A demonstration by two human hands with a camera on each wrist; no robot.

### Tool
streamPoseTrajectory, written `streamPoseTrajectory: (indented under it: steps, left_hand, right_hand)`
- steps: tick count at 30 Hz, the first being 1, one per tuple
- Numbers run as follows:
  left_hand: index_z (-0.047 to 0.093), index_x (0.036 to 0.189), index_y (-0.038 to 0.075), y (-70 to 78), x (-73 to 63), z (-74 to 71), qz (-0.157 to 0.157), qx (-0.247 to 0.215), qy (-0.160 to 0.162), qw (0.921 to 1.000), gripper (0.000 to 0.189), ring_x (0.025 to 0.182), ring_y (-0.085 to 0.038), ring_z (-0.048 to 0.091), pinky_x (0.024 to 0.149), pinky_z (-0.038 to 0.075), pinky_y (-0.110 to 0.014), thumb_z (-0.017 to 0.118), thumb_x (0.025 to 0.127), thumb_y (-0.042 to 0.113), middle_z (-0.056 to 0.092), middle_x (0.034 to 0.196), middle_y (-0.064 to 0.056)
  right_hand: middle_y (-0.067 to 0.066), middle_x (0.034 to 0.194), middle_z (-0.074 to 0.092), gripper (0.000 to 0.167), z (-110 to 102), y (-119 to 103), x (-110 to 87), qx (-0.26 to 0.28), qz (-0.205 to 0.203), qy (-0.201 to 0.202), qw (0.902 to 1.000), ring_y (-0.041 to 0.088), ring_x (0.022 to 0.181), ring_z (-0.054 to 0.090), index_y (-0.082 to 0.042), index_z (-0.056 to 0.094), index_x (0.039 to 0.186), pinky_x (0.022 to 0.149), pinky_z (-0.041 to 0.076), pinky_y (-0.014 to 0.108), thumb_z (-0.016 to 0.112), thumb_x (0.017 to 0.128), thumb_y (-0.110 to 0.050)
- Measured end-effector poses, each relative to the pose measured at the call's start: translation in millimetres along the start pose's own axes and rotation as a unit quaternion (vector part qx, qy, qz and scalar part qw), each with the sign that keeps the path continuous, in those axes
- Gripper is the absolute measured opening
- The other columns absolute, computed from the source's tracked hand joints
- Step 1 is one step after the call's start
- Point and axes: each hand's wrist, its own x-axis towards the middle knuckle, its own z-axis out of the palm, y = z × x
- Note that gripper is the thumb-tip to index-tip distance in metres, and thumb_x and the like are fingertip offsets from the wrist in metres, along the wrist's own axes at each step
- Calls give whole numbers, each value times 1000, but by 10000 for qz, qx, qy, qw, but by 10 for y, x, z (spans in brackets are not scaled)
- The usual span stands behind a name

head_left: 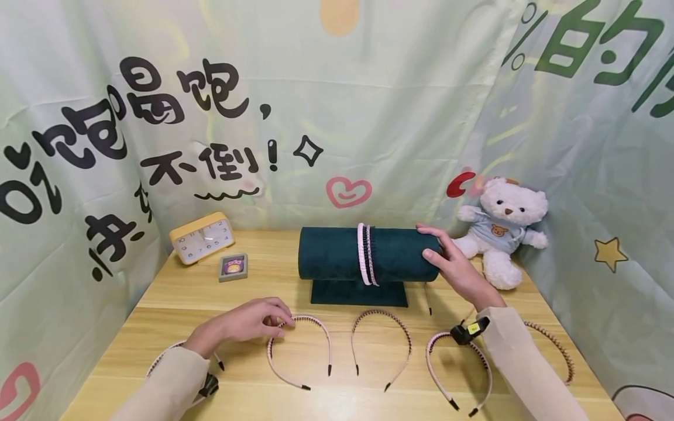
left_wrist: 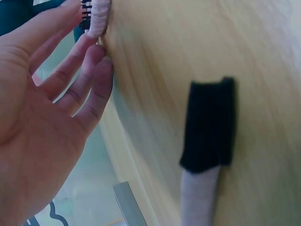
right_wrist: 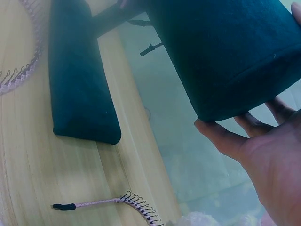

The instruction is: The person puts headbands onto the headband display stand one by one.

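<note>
In the head view, my left hand (head_left: 253, 320) pinches the upper left curve of a pink toothed headband (head_left: 329, 345) on the table. In the left wrist view the fingertips meet at its wrapped band (left_wrist: 99, 19), by the black teeth. My right hand (head_left: 460, 270) holds the right end of a dark green velvet headband stand (head_left: 332, 252), thumb on the front and fingers at the top. From the right wrist, fingertips show along the roll's round end (right_wrist: 254, 89). A pale pink headband (head_left: 361, 251) and a thinner toothed headband (head_left: 371, 260) sit side by side around the roll's middle.
Along the front lie a brown headband (head_left: 402, 327), a pink headband (head_left: 430, 362) and another brown one (head_left: 558, 342). One more (head_left: 163, 356) is partly under the left sleeve. A yellow clock (head_left: 202, 238), small grey framed box (head_left: 233, 267) and white teddy bear (head_left: 500, 228) stand behind.
</note>
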Motion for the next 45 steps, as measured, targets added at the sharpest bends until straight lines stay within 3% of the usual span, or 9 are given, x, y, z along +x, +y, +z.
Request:
streamPoseTrajectory:
  steps: [6, 11, 17, 30, 35, 41, 45]
  left_hand:
    - [80, 129, 15, 29, 11, 10, -122, 68, 74, 9999, 26, 97, -3, 61, 87, 57, -24, 76, 103, 16, 69, 129, -3]
    - [80, 125, 19, 13, -4, -7, -383, 198, 353, 9984, 21, 97, -5, 62, 86, 57, -25, 74, 105, 14, 70, 123, 2]
    - [78, 123, 18, 16, -49, -59, -490, 263, 587, 9967, 21, 99, -11, 63, 84, 58, -26, 69, 106, 8, 70, 122, 0]
    - [77, 127, 16, 7, -195, -195, -828, -244, 512, 9950, 24, 96, -12, 63, 77, 56, -25, 65, 108, 9, 75, 122, -5]
    - [76, 128, 13, 13, -262, -270, -806, -603, 524, 9935, 22, 91, -14, 66, 72, 57, -26, 66, 109, 13, 74, 116, -10]
    - [75, 132, 13, -32, -343, -372, -678, -521, 475, 9952, 25, 106, -16, 69, 82, 59, -26, 68, 108, 16, 75, 130, -11]
    - [75, 133, 13, -45, -388, -423, -650, -521, 541, 9951, 26, 116, -19, 68, 89, 56, -28, 68, 109, 20, 74, 135, -10]
  right_hand:
    - [11, 183, 8, 55, 16, -11, 1, 12, 31, -14, 10000, 41, 165, 6, -12, 26, 168, 108, 42, 11, 47, 118, -18]
    - [11, 183, 8, 52, 19, -23, -6, -25, 48, 0, 10000, 40, 166, 3, -16, 30, 168, 107, 41, 11, 47, 118, -18]
    - [10, 183, 8, 51, 18, -16, -6, -33, 47, 1, 10000, 40, 167, 1, -18, 32, 167, 107, 40, 10, 47, 118, -18]
    - [10, 183, 9, 52, 13, 3, -3, -5, 23, 3, 10000, 39, 164, 10, -18, 30, 168, 109, 43, 12, 47, 118, -18]
    - [10, 183, 9, 52, 12, -3, -5, 31, 14, 0, 10000, 32, 163, 14, -18, 31, 168, 109, 44, 13, 47, 118, -18]
    - [11, 183, 9, 52, 11, -16, -4, 94, -14, -19, 10000, 15, 156, 27, -17, 30, 168, 109, 48, 15, 46, 119, -18]
    - [11, 183, 8, 52, 11, -17, -6, 69, -13, -21, 10000, 21, 159, 23, -16, 29, 168, 109, 46, 14, 46, 118, -18]
